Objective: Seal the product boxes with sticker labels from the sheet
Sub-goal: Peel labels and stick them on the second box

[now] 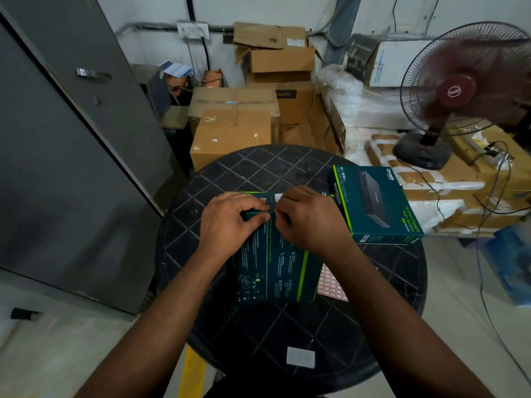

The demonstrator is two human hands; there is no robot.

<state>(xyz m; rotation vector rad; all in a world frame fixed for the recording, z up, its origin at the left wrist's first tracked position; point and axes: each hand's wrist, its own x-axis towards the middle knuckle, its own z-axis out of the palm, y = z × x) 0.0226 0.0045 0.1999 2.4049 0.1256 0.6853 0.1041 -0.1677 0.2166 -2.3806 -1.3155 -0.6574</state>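
Both hands, left (230, 215) and right (309, 216), pinch the far flap of the dark teal cardboard product box (273, 265), steadying it for sealing; the red-and-white paper sticker sheet (332, 284) lies just right of it.

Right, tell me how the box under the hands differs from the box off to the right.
The box under the hands lies printed-text side up near the table's middle; the box to the right shows its product picture and sits at the table's edge. The left hand and right hand work at the first box's far edge, fingers curled; the second is untouched. A sticker sheet pokes out beside the first only. Both are teal with green stripes.
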